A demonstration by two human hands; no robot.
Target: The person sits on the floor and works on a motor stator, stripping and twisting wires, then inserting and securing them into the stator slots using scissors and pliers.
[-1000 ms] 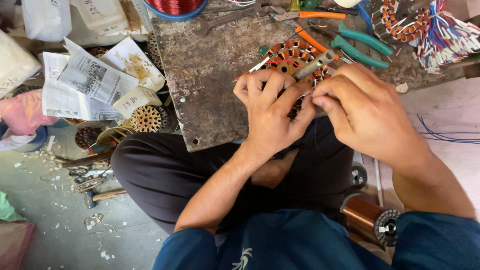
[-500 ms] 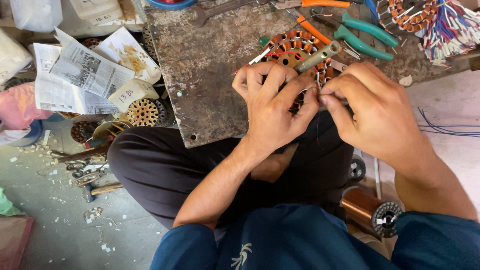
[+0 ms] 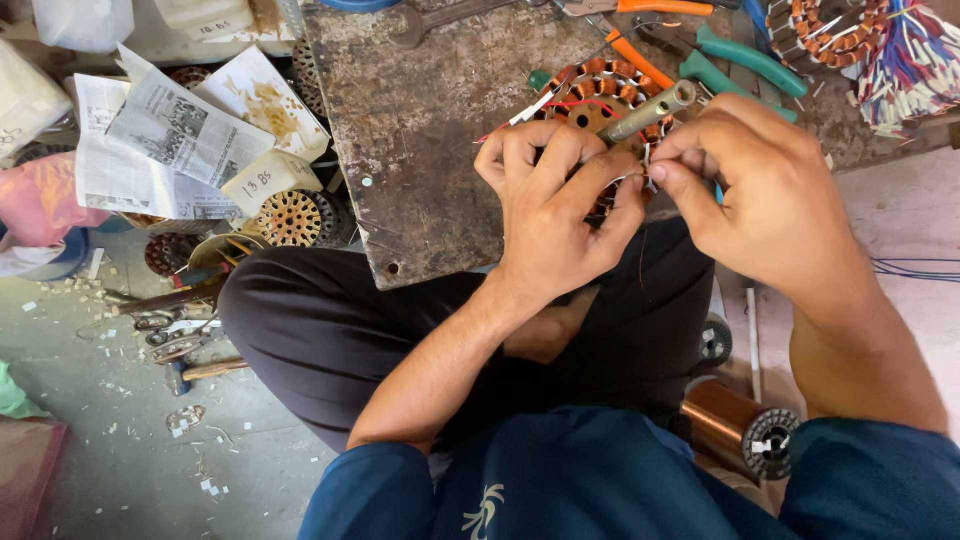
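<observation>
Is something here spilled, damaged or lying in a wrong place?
Small pale scraps are scattered over the floor at the left, beside loose hand tools, and the stained newspaper sheets lie crumpled.

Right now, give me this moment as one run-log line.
left hand: pinching at wound stator | right hand: pinching fine wire beside it | surface: worn metal plate | nearby: green-handled pliers, copper wire spool

Both hands, left hand point(image 3: 556, 215) and right hand point(image 3: 765, 195), shifted toward frame centre; stator point(image 3: 600, 95) more exposed above fingers.
</observation>
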